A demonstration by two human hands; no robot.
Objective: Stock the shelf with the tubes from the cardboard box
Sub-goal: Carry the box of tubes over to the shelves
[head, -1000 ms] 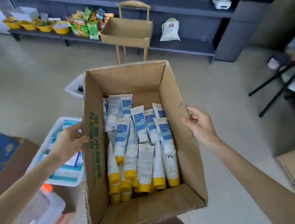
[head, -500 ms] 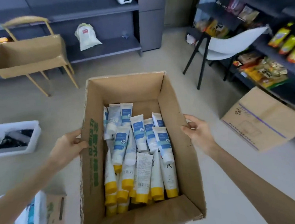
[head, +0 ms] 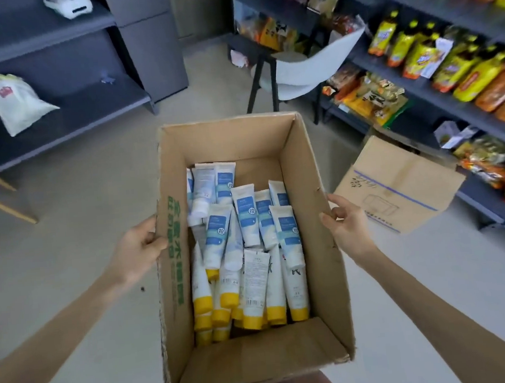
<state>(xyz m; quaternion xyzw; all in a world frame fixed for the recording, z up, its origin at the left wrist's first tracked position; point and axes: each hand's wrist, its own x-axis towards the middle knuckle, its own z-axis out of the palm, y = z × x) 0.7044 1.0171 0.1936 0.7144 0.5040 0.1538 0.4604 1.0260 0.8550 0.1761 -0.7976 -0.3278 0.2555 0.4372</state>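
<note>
An open cardboard box (head: 316, 246) with green print on its left wall is carried in front of me above the floor. Inside lie several white tubes (head: 247, 252) with blue labels and yellow caps, piled toward the near end. My left hand (head: 138, 251) grips the box's left wall, thumb over the rim. My right hand (head: 343, 226) holds the right wall, fingers curled at the rim. A dark shelf unit (head: 449, 91) stocked with bottles and snack packs runs along the right.
A white chair (head: 302, 69) with black legs stands ahead before the right shelves. A closed cardboard box (head: 396, 189) lies on the floor at right. Grey shelves (head: 56, 95) at left hold a white bag (head: 14, 101). A wooden chair leg (head: 1, 199) shows far left.
My view has swung right with the box in both hands: the left shelves, wooden chair and white bins slid out of view, and the stocked right shelves and white chair came closer.
</note>
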